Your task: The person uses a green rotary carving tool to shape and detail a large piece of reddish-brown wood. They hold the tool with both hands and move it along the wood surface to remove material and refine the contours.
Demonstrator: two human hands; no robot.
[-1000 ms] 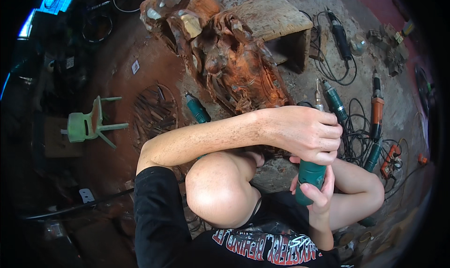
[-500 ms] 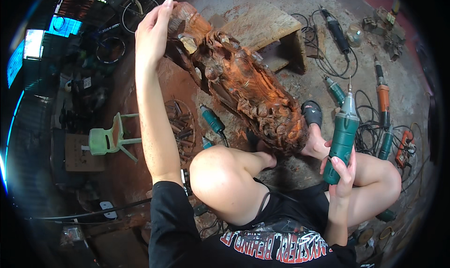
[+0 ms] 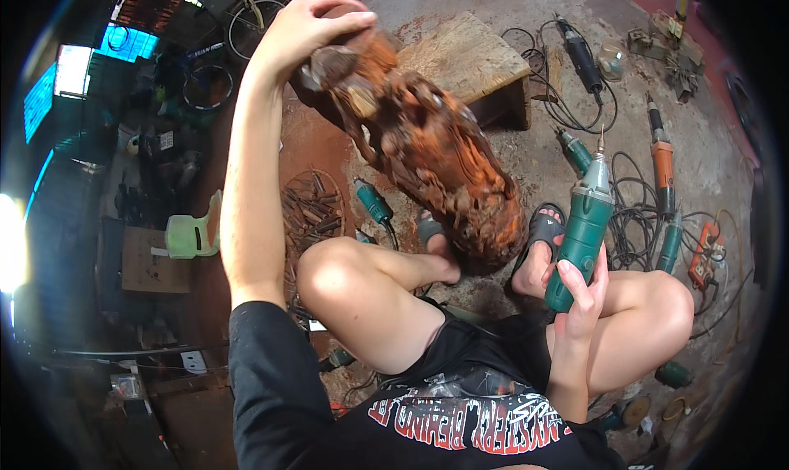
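Observation:
A large reddish-brown wood carving [image 3: 444,154] stands tilted in front of me, its lower end on the floor between my feet. My left hand [image 3: 316,30] is curled over its far top end and grips it. The carving looks blurred by motion. In my right hand [image 3: 585,293] is a green die grinder [image 3: 588,228], held upright by its body with the thin bit pointing up and away from me. The bit touches nothing; the grinder is well to the right of the carving.
A wooden block bench [image 3: 468,59] stands behind the carving. Several other grinders, among them a black one [image 3: 581,55] and an orange one [image 3: 662,166], lie at right among tangled cables and a power strip [image 3: 705,252]. A basket of carving bits [image 3: 312,207] and a green chair [image 3: 193,233] are at left.
My left hand has shifted over the carving's top, and the carving has turned and tilted with it. The grinder stays in my right hand. My view has moved slightly.

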